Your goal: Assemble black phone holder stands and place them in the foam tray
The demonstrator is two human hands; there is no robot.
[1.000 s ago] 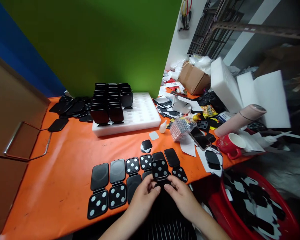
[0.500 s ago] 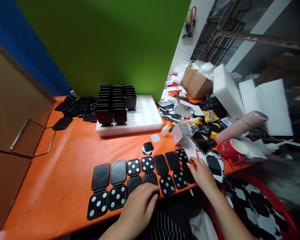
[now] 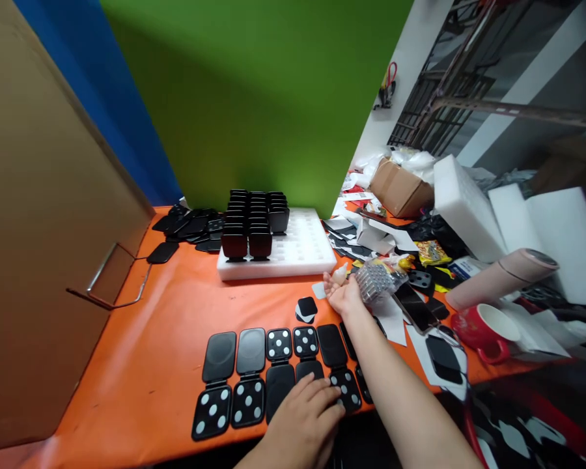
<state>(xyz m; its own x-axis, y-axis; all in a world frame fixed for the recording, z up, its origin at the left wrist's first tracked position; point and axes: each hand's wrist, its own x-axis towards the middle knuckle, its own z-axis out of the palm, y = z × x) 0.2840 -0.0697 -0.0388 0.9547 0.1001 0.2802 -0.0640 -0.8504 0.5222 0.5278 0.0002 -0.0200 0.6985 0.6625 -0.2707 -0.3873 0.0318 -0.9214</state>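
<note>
My right hand (image 3: 344, 298) is stretched across the table, its fingers closed around a small translucent squeeze bottle (image 3: 340, 272) with a narrow nozzle. My left hand (image 3: 303, 420) lies over the near row of hinged black square panels, fingers extended and touching a panel with grey dots (image 3: 346, 389). Each pair has a plain half, such as this smooth black panel (image 3: 219, 357), and a half with several pale round dots, like this dotted panel (image 3: 213, 412). My right forearm covers the pairs at the right end. Beyond the row sits a small stack of black and white rounded squares (image 3: 306, 309).
A white foam tray (image 3: 303, 260) holds upright black panels (image 3: 247, 225). Loose black panels (image 3: 193, 225) lie at the back left, near a bent metal frame (image 3: 117, 280). Rightward are a blister pack (image 3: 374, 281), a phone (image 3: 415, 309), a red mug (image 3: 483, 329) and a pink flask (image 3: 502, 277).
My right hand has left the right-hand panels and reached forward to the squeeze bottle. My left hand has shifted along the row to the right, and the view has tilted up and turned left.
</note>
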